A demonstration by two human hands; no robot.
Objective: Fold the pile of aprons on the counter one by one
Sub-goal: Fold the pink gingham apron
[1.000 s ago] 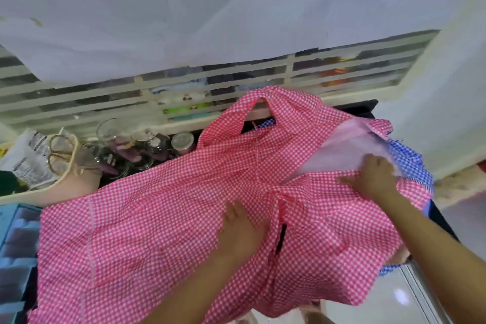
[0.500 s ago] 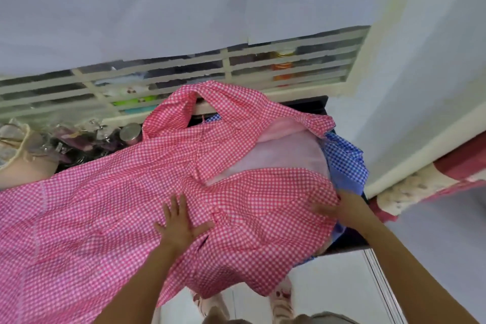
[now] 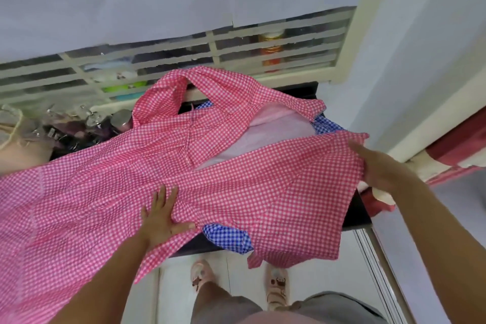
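Head view: left hand (image 3: 160, 221) splayed flat, pressing the pink apron (image 3: 79, 192) mid-cloth. Right hand (image 3: 378, 168) lies straight-fingered along its right edge, thumb hidden, grasp uncertain. Blue apron (image 3: 226, 238) sits beneath, beside the left thumb. Risk: the hem overhangs the counter (image 3: 356, 214); less pressure could let it slide off.

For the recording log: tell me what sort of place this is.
Probably a home kitchen or utility corner: a dark counter below a louvred window, glassware crowded at its back, and a pink checked apron spread over a blue checked apron.
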